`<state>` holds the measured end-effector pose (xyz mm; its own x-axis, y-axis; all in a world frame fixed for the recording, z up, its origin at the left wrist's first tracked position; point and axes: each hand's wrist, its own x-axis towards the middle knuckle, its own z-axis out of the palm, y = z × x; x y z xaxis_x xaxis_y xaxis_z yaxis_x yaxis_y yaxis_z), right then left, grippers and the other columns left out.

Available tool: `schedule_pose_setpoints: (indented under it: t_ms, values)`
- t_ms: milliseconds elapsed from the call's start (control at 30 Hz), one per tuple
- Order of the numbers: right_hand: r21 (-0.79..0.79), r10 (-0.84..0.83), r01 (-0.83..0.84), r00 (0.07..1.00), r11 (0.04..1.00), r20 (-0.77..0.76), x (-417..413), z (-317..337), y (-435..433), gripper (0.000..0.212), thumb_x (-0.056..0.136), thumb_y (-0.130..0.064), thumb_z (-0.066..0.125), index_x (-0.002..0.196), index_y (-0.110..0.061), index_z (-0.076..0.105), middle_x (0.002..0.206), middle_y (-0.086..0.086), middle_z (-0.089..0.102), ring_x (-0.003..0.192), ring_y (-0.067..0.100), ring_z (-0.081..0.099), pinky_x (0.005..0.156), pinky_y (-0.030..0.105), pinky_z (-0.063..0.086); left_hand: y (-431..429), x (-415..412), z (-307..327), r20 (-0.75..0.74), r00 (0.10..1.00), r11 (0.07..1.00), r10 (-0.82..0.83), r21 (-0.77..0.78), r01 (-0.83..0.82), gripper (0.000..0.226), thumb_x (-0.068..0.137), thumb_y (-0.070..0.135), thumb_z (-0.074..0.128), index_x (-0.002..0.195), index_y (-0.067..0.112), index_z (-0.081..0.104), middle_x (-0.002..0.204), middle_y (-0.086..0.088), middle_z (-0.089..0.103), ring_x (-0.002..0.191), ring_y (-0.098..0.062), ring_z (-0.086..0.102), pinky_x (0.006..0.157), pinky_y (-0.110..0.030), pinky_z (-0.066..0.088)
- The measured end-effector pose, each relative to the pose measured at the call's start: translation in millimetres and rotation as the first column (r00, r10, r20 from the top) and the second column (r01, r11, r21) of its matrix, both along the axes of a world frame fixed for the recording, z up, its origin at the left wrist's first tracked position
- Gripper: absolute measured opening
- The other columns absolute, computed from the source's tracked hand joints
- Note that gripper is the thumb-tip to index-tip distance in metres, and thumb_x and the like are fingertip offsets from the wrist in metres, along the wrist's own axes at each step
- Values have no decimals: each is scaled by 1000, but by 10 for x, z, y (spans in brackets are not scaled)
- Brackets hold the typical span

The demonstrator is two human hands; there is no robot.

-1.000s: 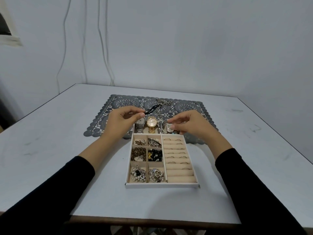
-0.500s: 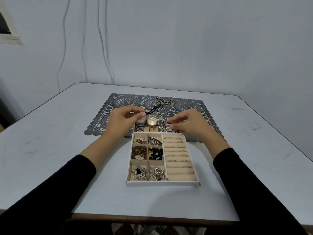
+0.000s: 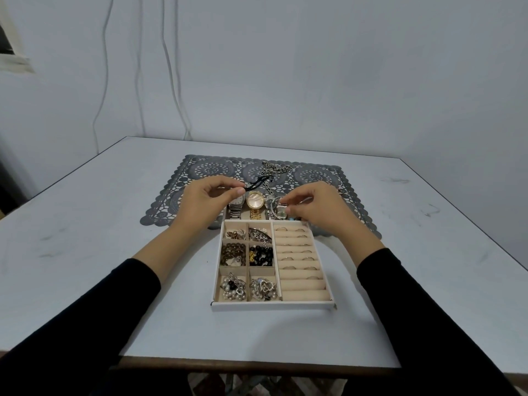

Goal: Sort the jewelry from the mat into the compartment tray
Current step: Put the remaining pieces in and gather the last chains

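Note:
The white compartment tray [image 3: 271, 305] lies in front of me, its left cells holding beads and trinkets, its right side holding rings in beige rolls. Behind it is the grey lace mat [image 3: 205, 170]. My left hand [image 3: 200, 204] hovers over the tray's back left corner and pinches a black cord [image 3: 258, 182] between thumb and forefinger. My right hand [image 3: 317, 210] pinches a small silver piece beside the silver watch [image 3: 278, 211] at the tray's back edge; what it is I cannot tell. A gold watch [image 3: 255, 201] lies between my hands. A silver chain [image 3: 275, 167] rests on the mat.
The table [image 3: 85, 252] is pale grey, with its front edge close to me and side edges left and right. A bare wall with hanging cables [image 3: 171, 67] stands behind it.
Both hands keep their pinches and have hardly moved. Only the view has shifted slightly.

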<state>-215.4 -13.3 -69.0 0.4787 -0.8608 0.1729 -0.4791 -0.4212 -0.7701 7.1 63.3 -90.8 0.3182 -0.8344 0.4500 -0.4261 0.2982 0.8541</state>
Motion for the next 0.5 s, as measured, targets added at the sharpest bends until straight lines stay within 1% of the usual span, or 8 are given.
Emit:
schedule_pose_setpoints:
  t_ms: [67,167,300,367,433,500]
  values:
    - [-8,-7,7,1000,1000,-2,0,-1,3,17,76,-14,78,90,-23,75,82,-4,72,73,9,68,59,13,49,-1,-5,0,-9,1000,1000,-1,5,1,11,82,15,77,91,20,77,88,4,76,86,-13,72,84,-30,58]
    - [-9,-10,10,1000,1000,-6,-3,-4,3,18,76,-13,79,91,-23,75,83,-6,72,74,8,68,62,13,48,5,6,2,3,1000,1000,-1,-2,1,11,81,15,77,91,21,77,87,4,76,86,-13,72,84,-32,59]
    - [-32,4,-5,999,999,-33,-16,-11,-4,20,75,-14,80,92,-22,76,83,-7,72,78,7,67,72,18,53,11,8,-1,2,1000,1000,-2,-1,2,11,81,17,77,90,24,77,85,5,77,85,-18,73,84,-38,59]
    - [-41,11,-13,999,999,-37,-23,-16,-7,20,75,-14,80,93,-21,76,83,-7,72,79,6,67,75,19,53,13,2,-2,11,1000,1000,-5,0,5,12,82,16,77,90,24,77,86,5,76,86,-17,73,84,-36,59]
    - [-38,13,-14,999,999,-33,-24,-19,-11,19,76,-15,79,94,-20,76,83,-8,72,79,6,67,74,18,53,13,1,0,13,1000,1000,-8,1,8,12,82,15,77,91,23,76,88,5,76,86,-12,73,85,-32,59]
    - [-33,14,-15,999,999,-31,-23,-16,-19,18,77,-16,78,94,-21,76,82,-7,72,78,6,67,72,16,51,12,-1,4,10,1000,1000,-5,8,5,12,82,15,77,92,21,77,88,5,76,86,-10,73,85,-30,58]
